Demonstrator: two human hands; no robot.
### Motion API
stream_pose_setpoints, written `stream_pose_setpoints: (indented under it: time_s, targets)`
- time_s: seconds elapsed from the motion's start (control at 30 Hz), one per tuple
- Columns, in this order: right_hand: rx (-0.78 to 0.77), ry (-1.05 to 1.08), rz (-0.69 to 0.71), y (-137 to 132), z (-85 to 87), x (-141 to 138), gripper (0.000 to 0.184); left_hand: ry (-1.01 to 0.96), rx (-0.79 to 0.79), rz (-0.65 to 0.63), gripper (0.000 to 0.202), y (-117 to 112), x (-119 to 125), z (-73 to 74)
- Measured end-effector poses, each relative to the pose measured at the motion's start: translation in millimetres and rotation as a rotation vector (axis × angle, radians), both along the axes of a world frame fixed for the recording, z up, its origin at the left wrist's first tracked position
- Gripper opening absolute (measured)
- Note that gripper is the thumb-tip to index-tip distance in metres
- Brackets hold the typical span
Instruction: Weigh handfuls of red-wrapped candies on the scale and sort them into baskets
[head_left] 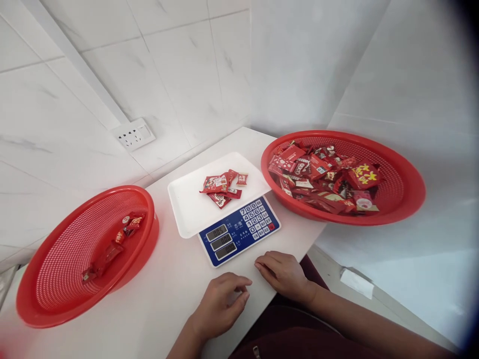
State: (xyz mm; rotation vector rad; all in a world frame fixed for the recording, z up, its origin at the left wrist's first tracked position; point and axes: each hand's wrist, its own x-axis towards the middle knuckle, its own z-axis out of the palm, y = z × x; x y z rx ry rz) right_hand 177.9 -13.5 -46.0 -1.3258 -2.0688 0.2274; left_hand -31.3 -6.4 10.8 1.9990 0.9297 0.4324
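Note:
My left hand (220, 301) rests on the white table near its front edge, fingers loosely curled, holding nothing. My right hand (282, 271) lies beside it, fingers bent and flat on the table, just in front of a blue-faced scale (239, 230). The scale's white pan (190, 204) carries several red candy packets (223, 185). A big red basket (404, 189) on the right is piled with red wrapped sweets (324, 177). On the left a tilted red basket (56, 279) holds a few candies (114, 247).
White tiled walls close in the table at the back and right. A wall socket (133, 133) sits behind the scale. The table's front edge runs just under my hands, with the floor to the right.

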Motion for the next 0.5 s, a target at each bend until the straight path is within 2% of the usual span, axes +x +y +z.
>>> stream_pose_setpoints:
  time_s: [0.07,0.1,0.2,0.23,0.27,0.33,0.4,0.5]
  targets:
    - [-0.001,0.005,0.025,-0.4,0.3,1.0,0.024,0.059,0.228,0.082,0.02,-1.1,-9.8,11.8]
    - [0.002,0.008,0.04,-0.7,0.7,1.7,0.024,0.107,0.348,0.198,0.02,-0.1,-17.0,19.1]
    - [0.016,0.028,0.076,-1.5,2.4,3.6,0.026,0.313,0.678,0.745,0.023,9.9,-46.6,40.4]
    - [0.022,0.038,0.084,-1.6,3.0,4.1,0.026,0.405,0.762,0.896,0.03,14.6,-58.6,45.4]
    - [0.028,0.046,0.09,-1.5,3.5,4.5,0.027,0.51,0.827,0.979,0.039,19.2,-71.5,48.5]
    - [0.038,0.056,0.102,-1.0,4.0,5.2,0.028,0.761,0.879,0.996,0.051,26.2,-99.6,49.3]
    - [0.052,0.064,0.107,-0.5,3.6,5.4,0.029,0.947,0.861,0.948,0.05,29.2,-130.4,45.3]
    - [0.075,0.079,0.107,-0.1,1.6,5.1,0.029,1.005,0.791,0.988,0.04,29.1,-178.9,42.2]
